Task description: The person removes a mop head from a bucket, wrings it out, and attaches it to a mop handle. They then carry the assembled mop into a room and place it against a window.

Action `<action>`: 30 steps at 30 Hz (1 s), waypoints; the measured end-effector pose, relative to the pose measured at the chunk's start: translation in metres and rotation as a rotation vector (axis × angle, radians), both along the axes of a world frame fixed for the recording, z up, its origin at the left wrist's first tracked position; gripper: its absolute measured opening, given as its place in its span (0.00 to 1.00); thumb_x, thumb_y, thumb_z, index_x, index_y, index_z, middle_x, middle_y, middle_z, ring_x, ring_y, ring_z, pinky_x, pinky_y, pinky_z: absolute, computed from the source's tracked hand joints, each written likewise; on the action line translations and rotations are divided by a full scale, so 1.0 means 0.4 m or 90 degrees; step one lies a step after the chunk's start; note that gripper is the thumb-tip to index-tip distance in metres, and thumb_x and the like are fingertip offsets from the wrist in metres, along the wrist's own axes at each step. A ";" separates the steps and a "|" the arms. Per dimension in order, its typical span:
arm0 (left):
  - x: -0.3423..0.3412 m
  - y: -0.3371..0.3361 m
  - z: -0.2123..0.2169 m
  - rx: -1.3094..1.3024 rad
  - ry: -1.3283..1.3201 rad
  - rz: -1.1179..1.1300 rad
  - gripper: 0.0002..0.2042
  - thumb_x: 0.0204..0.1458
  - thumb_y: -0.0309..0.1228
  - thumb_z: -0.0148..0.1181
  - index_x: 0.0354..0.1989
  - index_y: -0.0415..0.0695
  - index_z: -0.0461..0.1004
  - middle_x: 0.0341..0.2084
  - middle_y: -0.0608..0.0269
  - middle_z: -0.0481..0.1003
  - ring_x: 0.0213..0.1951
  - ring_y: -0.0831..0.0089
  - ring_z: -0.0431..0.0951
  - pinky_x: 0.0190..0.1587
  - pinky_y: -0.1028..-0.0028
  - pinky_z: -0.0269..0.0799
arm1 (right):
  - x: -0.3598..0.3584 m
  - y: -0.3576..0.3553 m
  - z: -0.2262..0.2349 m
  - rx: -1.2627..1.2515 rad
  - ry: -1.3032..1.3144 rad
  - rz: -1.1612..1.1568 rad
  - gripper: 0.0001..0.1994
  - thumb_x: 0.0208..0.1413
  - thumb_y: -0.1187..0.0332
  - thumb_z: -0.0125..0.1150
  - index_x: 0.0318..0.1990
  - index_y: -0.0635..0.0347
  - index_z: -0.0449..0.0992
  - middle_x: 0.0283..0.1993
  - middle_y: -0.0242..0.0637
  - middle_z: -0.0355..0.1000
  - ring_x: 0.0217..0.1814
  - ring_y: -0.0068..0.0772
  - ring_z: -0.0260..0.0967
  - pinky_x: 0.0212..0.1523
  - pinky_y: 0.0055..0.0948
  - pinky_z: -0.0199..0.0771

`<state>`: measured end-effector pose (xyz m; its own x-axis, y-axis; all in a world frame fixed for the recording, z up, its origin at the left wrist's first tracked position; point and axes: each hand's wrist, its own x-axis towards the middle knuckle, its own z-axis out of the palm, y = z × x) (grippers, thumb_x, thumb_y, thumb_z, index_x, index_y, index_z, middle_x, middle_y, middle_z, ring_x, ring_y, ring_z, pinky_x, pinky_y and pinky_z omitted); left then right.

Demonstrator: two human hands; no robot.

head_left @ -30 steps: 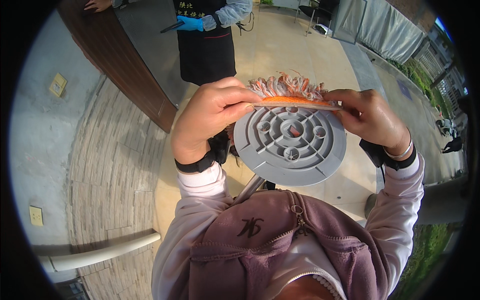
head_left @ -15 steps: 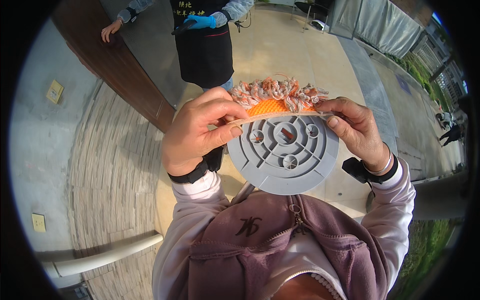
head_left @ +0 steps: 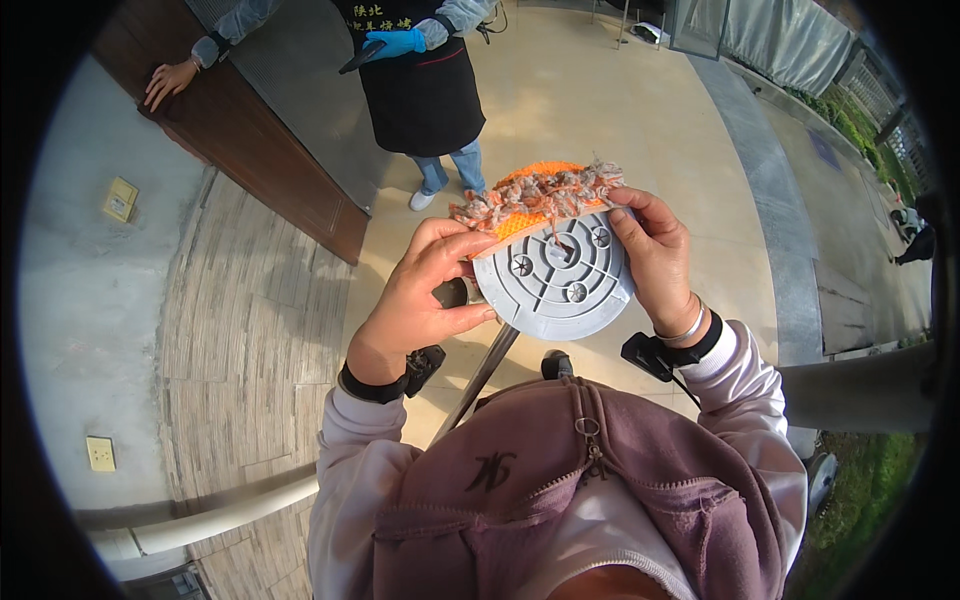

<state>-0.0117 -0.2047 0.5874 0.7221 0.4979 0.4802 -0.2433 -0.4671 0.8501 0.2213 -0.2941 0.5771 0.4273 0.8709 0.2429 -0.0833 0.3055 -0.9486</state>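
Note:
A round grey ribbed plastic mop plate (head_left: 545, 315) faces up between my hands. Along its far rim lies a mop pad (head_left: 515, 222) with an orange mesh backing and a fringe of grey and orange yarn. My left hand (head_left: 415, 290) grips the pad's left end with its fingers on top, its thumb apart at the plate's left edge. At the far right rim, my right hand (head_left: 655, 245) pinches the other end of the pad, thumb against the plate. A metal pole (head_left: 478, 385) slants from under the plate toward my body.
Ahead stands a person in a black apron (head_left: 420, 100), a blue-gloved hand (head_left: 395, 43) holding a dark object. Their other hand rests on a brown wooden door edge (head_left: 260, 150). A grey wall is at left, and a thick pale pipe (head_left: 220, 517) runs at lower left.
The pad's yarn fringe now lies nearer the plate, with orange mesh showing behind it. My left thumb has dropped from the pad edge to the plate's side. The view has shifted.

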 end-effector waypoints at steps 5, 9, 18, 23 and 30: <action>-0.016 0.026 -0.003 -0.090 -0.063 0.102 0.28 0.39 0.18 0.60 0.52 0.36 0.58 0.48 0.56 0.54 0.42 0.68 0.70 0.40 0.73 0.72 | -0.036 0.072 -0.027 0.081 -0.098 -0.036 0.08 0.51 0.79 0.52 0.39 0.63 0.72 0.37 0.29 0.68 0.37 0.17 0.63 0.39 0.16 0.64; -0.003 0.065 -0.006 -0.121 0.012 0.164 0.26 0.42 0.23 0.60 0.52 0.36 0.59 0.44 0.57 0.59 0.35 0.74 0.73 0.35 0.79 0.71 | -0.043 0.093 -0.033 0.143 -0.210 -0.065 0.07 0.49 0.79 0.53 0.37 0.64 0.72 0.35 0.29 0.66 0.36 0.19 0.62 0.37 0.17 0.63; 0.042 0.142 0.019 0.013 0.129 0.208 0.23 0.37 0.27 0.64 0.45 0.41 0.67 0.33 0.63 0.67 0.39 0.76 0.69 0.45 0.78 0.65 | -0.026 0.097 -0.045 0.185 -0.277 -0.071 0.08 0.46 0.80 0.55 0.35 0.61 0.73 0.33 0.35 0.67 0.34 0.27 0.65 0.35 0.21 0.65; 0.120 0.119 0.029 0.021 0.229 0.179 0.23 0.40 0.21 0.63 0.47 0.37 0.63 0.40 0.61 0.68 0.41 0.78 0.69 0.44 0.78 0.67 | -0.025 0.098 -0.040 0.197 -0.358 -0.111 0.10 0.44 0.81 0.55 0.35 0.61 0.73 0.32 0.37 0.67 0.33 0.33 0.66 0.33 0.25 0.67; 0.159 0.161 -0.009 -0.287 0.124 0.118 0.12 0.46 0.28 0.59 0.39 0.36 0.70 0.32 0.66 0.73 0.34 0.84 0.70 0.37 0.82 0.66 | 0.011 0.102 -0.051 0.156 -0.422 -0.019 0.14 0.47 0.79 0.53 0.43 0.60 0.69 0.32 0.38 0.67 0.32 0.32 0.66 0.33 0.26 0.67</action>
<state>0.0521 -0.1404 0.5837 0.6565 0.7524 0.0541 -0.0086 -0.0642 0.9979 0.2255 -0.2533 0.5565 0.1447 0.7482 0.6475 0.4999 0.5094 -0.7004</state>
